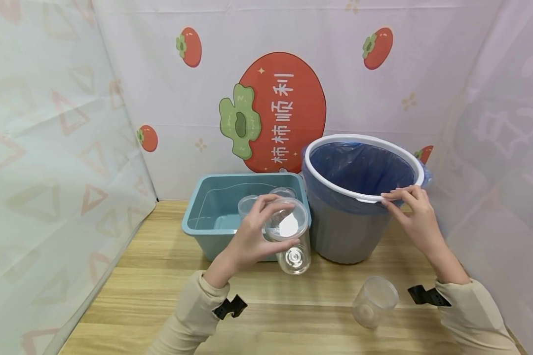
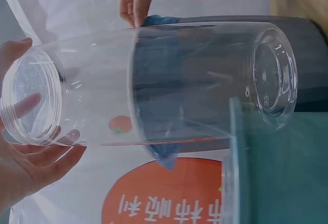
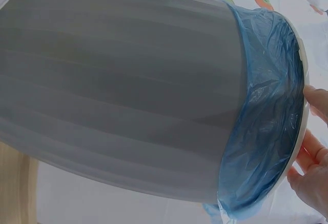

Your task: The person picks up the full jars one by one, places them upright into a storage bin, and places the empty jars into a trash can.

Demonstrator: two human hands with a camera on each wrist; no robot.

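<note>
I am inspecting the work remotely through the head and wrist cameras. The left hand [image 1: 251, 235] is holding a clear jar [image 1: 294, 254] by its upper end, which is hanging above the table [image 1: 160, 291] at the front right corner of the blue-green tub [image 1: 213, 237]; I cannot tell whether it is touching the tub or whether a lid is closing it. In my judgement, carrying it well is calling for a light, even grip, since thin plastic is likely to dent or slip, and for enough height for the base to be clearing the tub's edge. The left fingers are spreading wide and curving round the jar, thumb opposite. The right hand [image 1: 416, 216] is pinching the white rim [image 1: 365, 198] of the grey trash can [image 1: 344, 236] nearly closed, thumb and fingers meeting at its front right. I am advising a steady, gentle pinch there, so that the blue bag [image 3: 266, 96] is not pulling loose. Two cups [image 1: 247, 203] are sitting in the tub, and another clear cup [image 1: 375, 301] is resting on the table, near the right sleeve [image 1: 471, 310].
</note>
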